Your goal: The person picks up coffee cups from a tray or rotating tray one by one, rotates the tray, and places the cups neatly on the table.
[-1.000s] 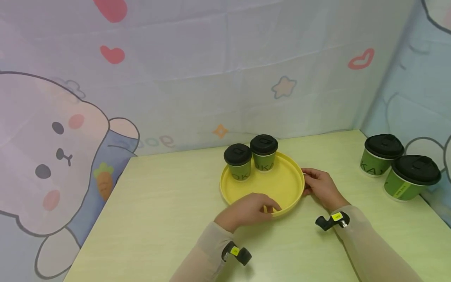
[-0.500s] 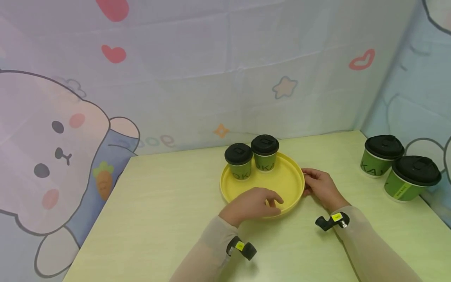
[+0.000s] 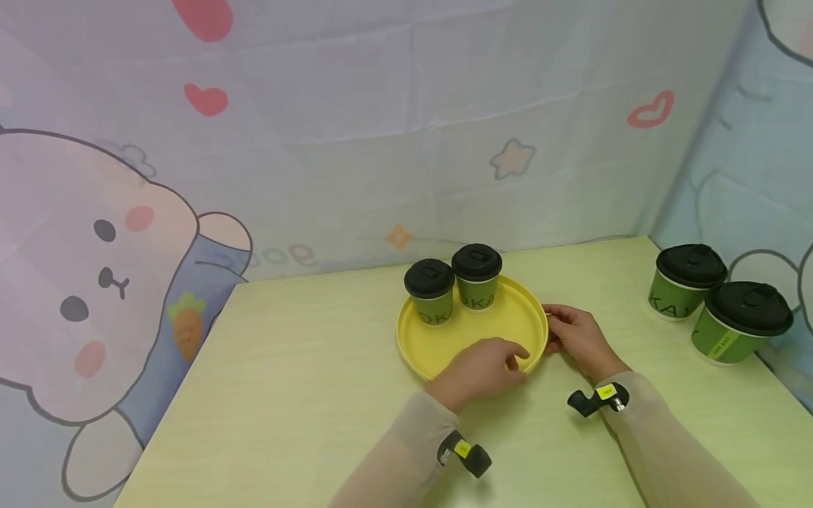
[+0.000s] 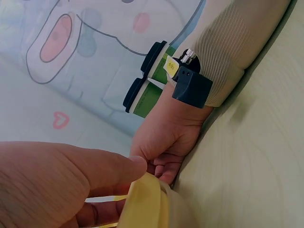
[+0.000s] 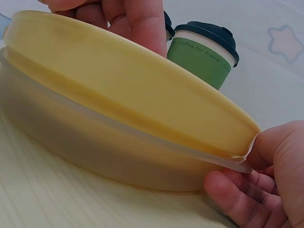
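Observation:
A round yellow tray (image 3: pixel 466 339) carries two green paper coffee cups with black lids, a left cup (image 3: pixel 434 307) and a right cup (image 3: pixel 478 293), at its far left. My left hand (image 3: pixel 479 370) straddles the near rim, its fingers bent over to the inside; a fingertip (image 4: pixel 137 165) meets the rim in the left wrist view. At the tray's right side, my right hand (image 3: pixel 581 339) pinches the rim, thumb above and fingers (image 5: pixel 237 197) curled beneath. The right wrist view shows the tray's deep yellow side (image 5: pixel 133 85) with a paler lower band.
Two more lidded coffee cups stand at the table's right edge, a back one (image 3: pixel 682 286) and a front one (image 3: pixel 733 328). A printed cloth backdrop (image 3: pixel 356 141) rises behind the pale table (image 3: pixel 286 395).
My left hand has slid rightward along the tray's near side, lifting slightly and coming down at the rim. My right hand, the tray and all the cups have stayed in place.

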### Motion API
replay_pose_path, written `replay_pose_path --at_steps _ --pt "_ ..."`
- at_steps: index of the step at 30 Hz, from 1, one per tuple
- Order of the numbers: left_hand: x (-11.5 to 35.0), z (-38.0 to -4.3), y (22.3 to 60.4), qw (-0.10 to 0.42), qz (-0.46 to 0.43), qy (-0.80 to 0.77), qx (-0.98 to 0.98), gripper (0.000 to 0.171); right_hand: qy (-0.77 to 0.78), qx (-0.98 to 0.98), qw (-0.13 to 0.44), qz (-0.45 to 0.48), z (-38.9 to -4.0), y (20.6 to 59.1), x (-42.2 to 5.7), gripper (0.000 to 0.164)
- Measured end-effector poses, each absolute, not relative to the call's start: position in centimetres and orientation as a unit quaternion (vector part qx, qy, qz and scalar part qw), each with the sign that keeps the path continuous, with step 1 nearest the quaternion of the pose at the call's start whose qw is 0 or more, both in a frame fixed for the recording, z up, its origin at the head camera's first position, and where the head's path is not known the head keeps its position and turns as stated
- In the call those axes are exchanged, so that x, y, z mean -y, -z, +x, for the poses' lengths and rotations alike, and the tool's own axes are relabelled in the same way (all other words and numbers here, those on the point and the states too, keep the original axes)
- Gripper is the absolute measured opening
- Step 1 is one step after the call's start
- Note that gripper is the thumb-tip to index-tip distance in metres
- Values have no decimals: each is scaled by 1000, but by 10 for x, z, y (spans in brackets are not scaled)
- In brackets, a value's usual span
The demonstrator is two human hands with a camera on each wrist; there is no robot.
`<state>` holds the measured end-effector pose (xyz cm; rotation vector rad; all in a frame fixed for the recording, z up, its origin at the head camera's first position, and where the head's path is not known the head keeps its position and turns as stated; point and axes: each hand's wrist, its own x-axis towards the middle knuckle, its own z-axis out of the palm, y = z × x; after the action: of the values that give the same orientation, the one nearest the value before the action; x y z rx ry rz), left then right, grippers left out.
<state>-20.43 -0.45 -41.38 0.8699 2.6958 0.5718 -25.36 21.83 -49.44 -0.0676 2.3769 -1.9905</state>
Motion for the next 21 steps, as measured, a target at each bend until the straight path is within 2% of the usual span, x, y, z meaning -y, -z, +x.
replay_pose_path --at_steps 21 --pt "10 -203 419 121 330 -156 -923 31 642 -766 19 -23 -254 494 -219 45"
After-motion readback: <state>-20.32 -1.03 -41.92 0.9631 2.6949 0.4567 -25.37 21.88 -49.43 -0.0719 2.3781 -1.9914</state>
